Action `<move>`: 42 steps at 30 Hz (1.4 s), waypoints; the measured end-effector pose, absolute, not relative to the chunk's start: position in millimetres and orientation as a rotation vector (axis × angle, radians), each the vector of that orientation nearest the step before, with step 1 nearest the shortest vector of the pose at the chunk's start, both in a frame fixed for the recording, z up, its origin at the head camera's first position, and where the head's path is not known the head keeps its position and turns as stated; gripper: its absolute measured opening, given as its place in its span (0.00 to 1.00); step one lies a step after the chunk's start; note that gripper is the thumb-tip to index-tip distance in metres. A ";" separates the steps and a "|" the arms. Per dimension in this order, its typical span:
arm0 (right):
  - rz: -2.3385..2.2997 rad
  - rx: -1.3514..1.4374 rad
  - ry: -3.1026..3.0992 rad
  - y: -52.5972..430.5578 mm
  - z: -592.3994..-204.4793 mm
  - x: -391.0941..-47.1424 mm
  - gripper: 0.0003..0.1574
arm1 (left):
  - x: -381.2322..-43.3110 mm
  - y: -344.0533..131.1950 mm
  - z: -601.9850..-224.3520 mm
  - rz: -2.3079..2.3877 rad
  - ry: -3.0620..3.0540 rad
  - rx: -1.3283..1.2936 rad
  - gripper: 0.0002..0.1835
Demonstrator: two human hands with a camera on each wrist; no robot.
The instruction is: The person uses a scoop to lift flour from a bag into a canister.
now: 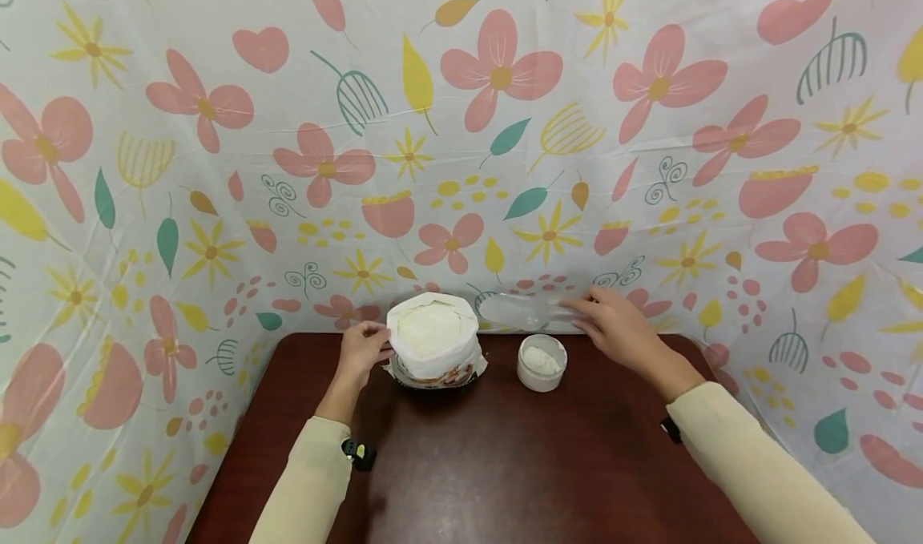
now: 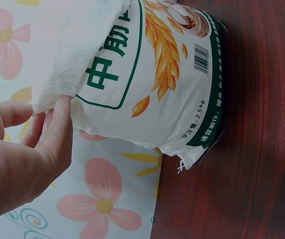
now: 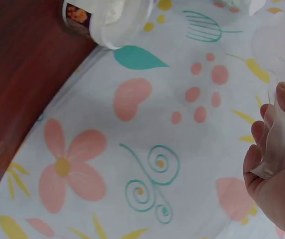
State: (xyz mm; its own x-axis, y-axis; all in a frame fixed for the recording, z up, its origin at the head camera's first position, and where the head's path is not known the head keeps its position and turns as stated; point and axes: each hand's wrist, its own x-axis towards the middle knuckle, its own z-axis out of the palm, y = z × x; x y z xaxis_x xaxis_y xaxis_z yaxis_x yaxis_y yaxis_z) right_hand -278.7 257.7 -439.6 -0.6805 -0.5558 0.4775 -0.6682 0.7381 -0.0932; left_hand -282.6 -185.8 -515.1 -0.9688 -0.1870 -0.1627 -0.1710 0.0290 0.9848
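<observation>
An opened flour bag [image 1: 433, 344] with a rolled-down white top stands at the back of the table, full of pale flour. My left hand [image 1: 363, 352] pinches the bag's folded rim at its left side; in the left wrist view, thumb and fingers [image 2: 58, 124] hold the cloth edge. My right hand [image 1: 613, 328] grips the handle of a clear plastic scoop [image 1: 519, 310], held above the table with its bowl pointing left toward the bag. Below the scoop sits a small round tub [image 1: 542, 363] with white flour in it.
The dark red-brown table [image 1: 476, 472] reaches back to a flower-printed curtain [image 1: 461, 207], which surrounds the table at the back and sides. The bag and the tub stand near the table's far edge.
</observation>
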 end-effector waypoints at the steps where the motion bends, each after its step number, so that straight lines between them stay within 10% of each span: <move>1: 0.359 0.941 -2.527 255.3 -436.8 -280.2 0.24 | -282.5 -185.5 -514.8 -2.143 -2.246 0.392 0.13; 42: -0.446 1.206 -2.672 149.3 -356.9 -327.7 0.18 | -283.9 -187.6 -513.9 -2.193 -2.214 0.403 0.15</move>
